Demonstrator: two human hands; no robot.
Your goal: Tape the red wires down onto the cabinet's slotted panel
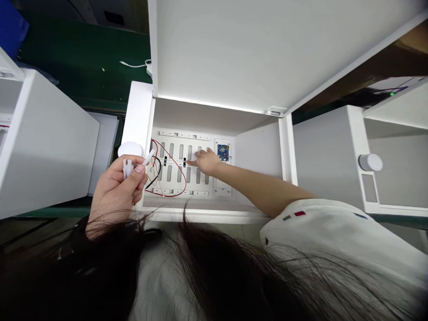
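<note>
Several slim translucent-white strips [127, 167] are pinched in the left hand [116, 189], left of the small black clip [184, 162], which the nearer right hand [207, 162], digits spread, meets from the right.

Single head-worn view — looks forward and down into open white cabinet [211, 217], close.

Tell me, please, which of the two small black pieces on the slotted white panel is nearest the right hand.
The right piece, close beside the right hand; the left piece sits farther off, near the black cable.
</note>
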